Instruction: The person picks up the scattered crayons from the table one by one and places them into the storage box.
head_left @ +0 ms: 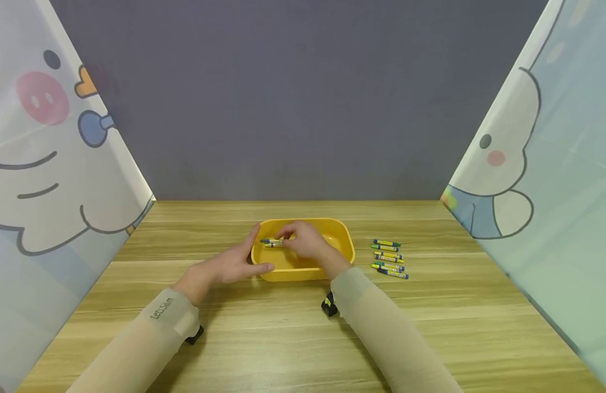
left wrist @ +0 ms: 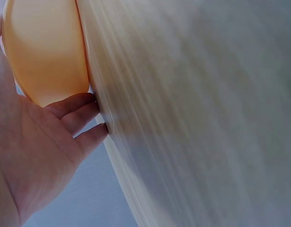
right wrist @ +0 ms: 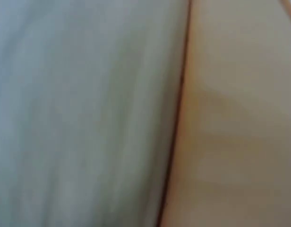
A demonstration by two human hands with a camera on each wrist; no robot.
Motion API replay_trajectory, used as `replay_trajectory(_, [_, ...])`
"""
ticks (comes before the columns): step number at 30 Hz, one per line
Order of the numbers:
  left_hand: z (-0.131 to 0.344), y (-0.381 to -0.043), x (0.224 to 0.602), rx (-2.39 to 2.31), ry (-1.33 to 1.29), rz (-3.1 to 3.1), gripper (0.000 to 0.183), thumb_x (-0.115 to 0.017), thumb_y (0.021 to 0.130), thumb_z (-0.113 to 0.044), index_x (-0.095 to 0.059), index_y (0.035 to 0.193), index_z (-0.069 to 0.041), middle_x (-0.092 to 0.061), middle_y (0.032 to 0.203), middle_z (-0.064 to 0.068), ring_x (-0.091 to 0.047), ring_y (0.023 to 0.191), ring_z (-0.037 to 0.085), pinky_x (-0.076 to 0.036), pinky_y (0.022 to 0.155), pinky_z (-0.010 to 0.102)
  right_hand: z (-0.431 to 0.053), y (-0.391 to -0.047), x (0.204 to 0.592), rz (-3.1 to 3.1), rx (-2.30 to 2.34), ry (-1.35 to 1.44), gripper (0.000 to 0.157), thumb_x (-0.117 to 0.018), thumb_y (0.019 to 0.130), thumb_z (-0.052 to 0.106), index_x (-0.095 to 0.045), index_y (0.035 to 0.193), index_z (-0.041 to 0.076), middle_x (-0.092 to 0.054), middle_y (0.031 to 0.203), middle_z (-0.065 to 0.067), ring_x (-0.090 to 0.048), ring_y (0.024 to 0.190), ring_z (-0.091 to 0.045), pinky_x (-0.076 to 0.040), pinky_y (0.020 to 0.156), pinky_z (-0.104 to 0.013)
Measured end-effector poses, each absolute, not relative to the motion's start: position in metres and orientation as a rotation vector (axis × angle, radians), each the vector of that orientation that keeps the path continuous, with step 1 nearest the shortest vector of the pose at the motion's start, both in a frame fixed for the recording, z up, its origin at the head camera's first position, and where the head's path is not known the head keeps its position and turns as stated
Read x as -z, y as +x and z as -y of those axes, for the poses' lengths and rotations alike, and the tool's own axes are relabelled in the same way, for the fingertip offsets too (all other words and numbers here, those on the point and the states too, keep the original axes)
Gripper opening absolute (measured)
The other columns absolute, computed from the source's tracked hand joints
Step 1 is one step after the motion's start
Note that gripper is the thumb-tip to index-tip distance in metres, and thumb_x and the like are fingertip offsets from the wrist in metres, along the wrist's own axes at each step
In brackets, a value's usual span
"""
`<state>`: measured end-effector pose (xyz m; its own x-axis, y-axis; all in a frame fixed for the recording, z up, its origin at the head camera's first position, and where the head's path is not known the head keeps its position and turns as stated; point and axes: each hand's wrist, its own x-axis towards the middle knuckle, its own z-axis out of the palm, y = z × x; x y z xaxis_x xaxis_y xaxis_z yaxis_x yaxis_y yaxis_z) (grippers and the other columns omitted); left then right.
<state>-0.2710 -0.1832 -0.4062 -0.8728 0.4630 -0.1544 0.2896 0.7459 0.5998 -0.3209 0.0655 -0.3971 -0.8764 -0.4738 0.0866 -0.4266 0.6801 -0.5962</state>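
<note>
A yellow plastic bin (head_left: 303, 275) sits on the table. My left hand (head_left: 234, 262) spans its left end, thumb at the front rim and fingers extended along the side wall. In the left wrist view, fingertips of the left hand (left wrist: 74, 116) reach the tabletop beside the bin (left wrist: 46, 47). My right hand (head_left: 305, 240) is inside the bin, fingers bent downward, pinching two crayons (head_left: 273, 245) that point left, one blue-tipped and one yellow-tipped. Its fingers partly hide them. The right wrist view shows the bin wall (right wrist: 235, 118) but not the hand.
Several crayons (head_left: 388, 256) in blue-and-yellow wrappers lie in a loose column right of the bin. The wood-grain table (head_left: 263, 338) meets a dark panel (head_left: 303, 109) at the back. Printed cartoon curtains (head_left: 52, 180) flank both sides.
</note>
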Motion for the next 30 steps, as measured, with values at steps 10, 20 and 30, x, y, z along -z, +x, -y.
replay_trajectory(10, [0.186, -0.272, 0.408, -0.854, 0.607, -2.656, 0.128, -0.064, 0.098, -0.077, 0.021, 0.175, -0.021, -0.030, 0.177, 0.028, -0.051, 0.153, 0.041, -0.041, 0.126, 0.061, -0.064, -0.320, 0.402, -2.774, 0.988, -0.708, 0.020, -0.072, 0.102, 0.006, -0.085, 0.114, 0.014, -0.077, 0.109, -0.004, -0.061, 0.096, -0.018, -0.053, 0.091, -0.035])
replay_trajectory(20, [0.184, -0.272, 0.409, -0.875, 0.614, -2.646, 0.128, -0.066, 0.098, -0.076, 0.023, 0.174, -0.022, -0.034, 0.175, 0.029, -0.052, 0.151, 0.039, -0.042, 0.125, 0.060, -0.067, -0.323, 0.408, -2.787, 0.921, -0.664, 0.020, -0.074, 0.102, 0.006, -0.087, 0.110, 0.018, -0.081, 0.114, -0.001, -0.064, 0.098, -0.017, -0.055, 0.096, -0.038])
replay_trajectory(30, [0.185, -0.272, 0.409, -0.891, 0.615, -2.641, 0.129, -0.067, 0.098, -0.074, 0.021, 0.175, -0.019, -0.033, 0.176, 0.028, -0.053, 0.150, 0.038, -0.042, 0.125, 0.060, -0.065, -0.323, 0.408, -2.855, 0.839, -0.644, 0.015, -0.075, 0.104, 0.010, -0.087, 0.107, 0.019, -0.081, 0.118, -0.002, -0.066, 0.101, -0.018, -0.056, 0.101, -0.041])
